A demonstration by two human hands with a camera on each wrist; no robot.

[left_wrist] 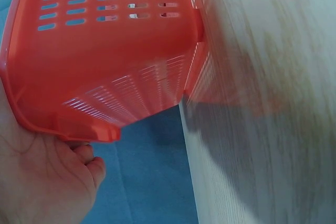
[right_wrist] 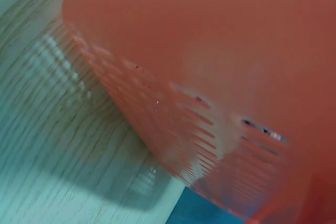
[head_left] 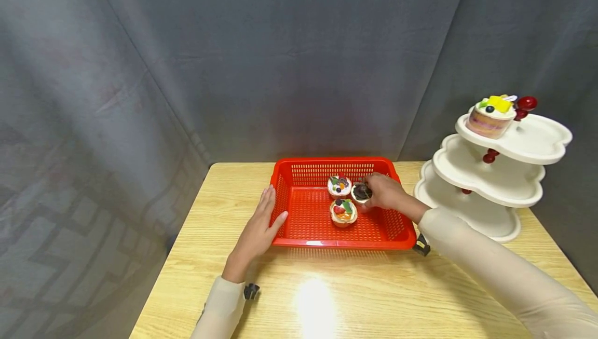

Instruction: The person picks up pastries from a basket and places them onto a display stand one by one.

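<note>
A red plastic basket [head_left: 308,243] with slotted sides sits on the table. Inside, my right hand [head_left: 385,192] pinches a cupcake with a dark topping [head_left: 362,192], partly covered by the fingers. Two other fruit-topped cupcakes are close by: one with white cream [head_left: 339,187], and one with red and orange fruit [head_left: 343,213] nearer me. At the basket's left end, my left hand [head_left: 258,230] holds the rim, thumb over the edge. From the left wrist view, that hand [left_wrist: 47,177] shows below the rim. The right wrist view has only the basket's side [right_wrist: 210,51], not the hand.
A white three-tier stand [head_left: 490,175] with red knobs stands right of the basket. On its top tier is a layered cake cup [head_left: 490,118] with yellow fruit. Grey curtains [head_left: 299,69] hang behind the wooden table [head_left: 210,209].
</note>
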